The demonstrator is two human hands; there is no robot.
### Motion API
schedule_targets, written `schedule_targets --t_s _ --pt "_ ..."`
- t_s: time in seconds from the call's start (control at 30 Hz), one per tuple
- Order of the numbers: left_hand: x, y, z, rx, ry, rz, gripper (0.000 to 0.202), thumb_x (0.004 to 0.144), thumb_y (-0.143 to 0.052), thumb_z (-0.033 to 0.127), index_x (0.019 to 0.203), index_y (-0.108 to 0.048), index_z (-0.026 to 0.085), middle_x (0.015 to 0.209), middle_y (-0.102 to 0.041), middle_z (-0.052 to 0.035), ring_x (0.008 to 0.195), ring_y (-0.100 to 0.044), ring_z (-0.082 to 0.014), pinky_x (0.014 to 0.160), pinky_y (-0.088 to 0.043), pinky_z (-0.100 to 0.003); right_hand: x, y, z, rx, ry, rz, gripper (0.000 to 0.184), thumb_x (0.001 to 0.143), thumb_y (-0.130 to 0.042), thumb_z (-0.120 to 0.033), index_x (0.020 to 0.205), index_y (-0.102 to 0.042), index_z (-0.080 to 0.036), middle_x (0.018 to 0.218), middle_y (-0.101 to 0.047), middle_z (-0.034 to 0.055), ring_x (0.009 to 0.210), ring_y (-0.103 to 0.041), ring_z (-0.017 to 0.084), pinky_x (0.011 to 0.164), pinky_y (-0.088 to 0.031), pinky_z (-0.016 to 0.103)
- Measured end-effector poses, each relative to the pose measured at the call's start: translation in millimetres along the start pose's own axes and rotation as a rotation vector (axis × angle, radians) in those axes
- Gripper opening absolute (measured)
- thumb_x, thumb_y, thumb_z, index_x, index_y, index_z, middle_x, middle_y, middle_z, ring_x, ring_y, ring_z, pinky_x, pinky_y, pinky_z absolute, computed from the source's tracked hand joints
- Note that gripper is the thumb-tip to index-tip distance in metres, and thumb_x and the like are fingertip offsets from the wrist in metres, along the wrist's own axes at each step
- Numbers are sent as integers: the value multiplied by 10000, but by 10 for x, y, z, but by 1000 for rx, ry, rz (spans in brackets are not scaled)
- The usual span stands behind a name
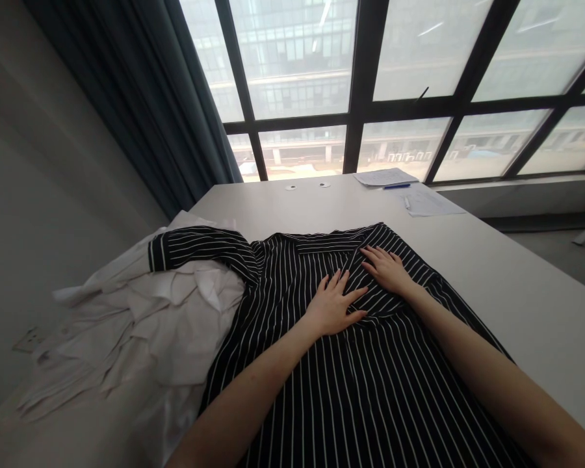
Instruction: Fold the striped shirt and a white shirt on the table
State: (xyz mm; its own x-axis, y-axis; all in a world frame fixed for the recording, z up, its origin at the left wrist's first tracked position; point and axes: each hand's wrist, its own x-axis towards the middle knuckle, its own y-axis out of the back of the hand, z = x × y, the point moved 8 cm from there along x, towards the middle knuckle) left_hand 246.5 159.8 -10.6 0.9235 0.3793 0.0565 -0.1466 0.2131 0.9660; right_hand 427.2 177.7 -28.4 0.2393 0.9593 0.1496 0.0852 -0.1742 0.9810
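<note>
A black shirt with thin white stripes [351, 383] lies spread out on a white table [531, 292], its collar toward the window. My left hand [332, 305] rests flat on the chest of the shirt, fingers spread. My right hand [386, 268] lies flat just beside it to the right, fingers stretched toward the collar. Both palms press on the fabric and hold nothing. One striped sleeve [195, 250] reaches left over a heap of white clothes [141, 325].
Sheets of paper [385, 176] and a blue pen [396, 186] lie at the table's far edge, with more paper [426, 203] nearby. Two small round discs [307, 186] sit near the window. A dark curtain [141, 97] hangs at the left. Large windows fill the background.
</note>
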Motion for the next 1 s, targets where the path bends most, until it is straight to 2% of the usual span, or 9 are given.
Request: schedule_targets --t_s 0.2,0.37,0.43,0.53,0.67,0.77,0.87,0.93,1.0 --pt "-21 16 23 -29 -4 -24 591 953 -290 653 1490 -297 407 1629 -139 -39 1492 -55 -316 1174 -139 -563 -23 50 396 -5 -131 41 530 983 -255 -480 1437 -443 -283 1533 -402 63 1415 -324 277 1111 -275 531" --pt "-25 151 -77 -70 58 4 579 967 -349 595 1492 -304 356 1615 -201 -63 1491 -98 -299 1170 -181 -552 -28 40 489 -4 -168 69 526 984 -250 -483 1412 -472 -274 1520 -422 69 1402 -348 270 1105 -285 530" --pt "-24 363 -242 -41 137 51 556 969 -425 521 1475 -359 301 1593 -262 -89 1484 -145 -301 1170 -201 -539 -29 39 481 -5 -169 74 525 983 -252 -488 1406 -479 -273 1518 -425 66 1401 -350 266 1106 -286 528" --pt "-131 952 -596 64 265 241 439 975 -463 391 1387 -493 244 1518 -406 -96 1444 -281 -281 1171 -233 -506 -31 47 466 -4 -166 79 529 985 -248 -484 1400 -486 -258 1511 -434 73 1398 -353 268 1102 -290 532" --pt "-749 1888 -1196 278 575 625 344 957 -471 302 1253 -589 172 1365 -555 -127 1320 -448 -308 1126 -279 -555 -37 54 457 -1 -168 86 523 983 -267 -461 1394 -494 -231 1501 -447 84 1397 -353 274 1103 -288 534" --pt "-1438 2318 -1571 367 809 887 394 933 -485 346 1281 -537 168 1406 -499 -117 1317 -419 -375 1066 -306 -621 -40 55 455 4 -175 92 516 981 -274 -455 1388 -501 -231 1499 -451 82 1394 -358 276 1106 -284 534" --pt "-2035 2392 -1937 282 1108 1022 566 820 -611 496 1268 -522 161 1331 -553 -129 1264 -446 -475 972 -363 -685 -44 58 447 14 -178 99 506 979 -277 -455 1379 -507 -248 1496 -455 75 1395 -356 274 1107 -280 539" --pt "-2156 2343 -2093 219 1169 966 512 803 -627 481 1195 -579 155 1211 -625 -131 1189 -512 -489 924 -402 -684 -48 63 443 26 -179 106 499 977 -286 -450 1375 -510 -251 1493 -459 76 1394 -358 276 1108 -277 542" --pt "-2119 2333 -2121 193 1122 935 361 857 -570 384 1136 -630 164 1129 -655 -110 1148 -555 -440 936 -426 -630 -55 71 440 43 -178 117 495 974 -295 -440 1366 -520 -238 1486 -466 89 1388 -367 282 1108 -274 547"
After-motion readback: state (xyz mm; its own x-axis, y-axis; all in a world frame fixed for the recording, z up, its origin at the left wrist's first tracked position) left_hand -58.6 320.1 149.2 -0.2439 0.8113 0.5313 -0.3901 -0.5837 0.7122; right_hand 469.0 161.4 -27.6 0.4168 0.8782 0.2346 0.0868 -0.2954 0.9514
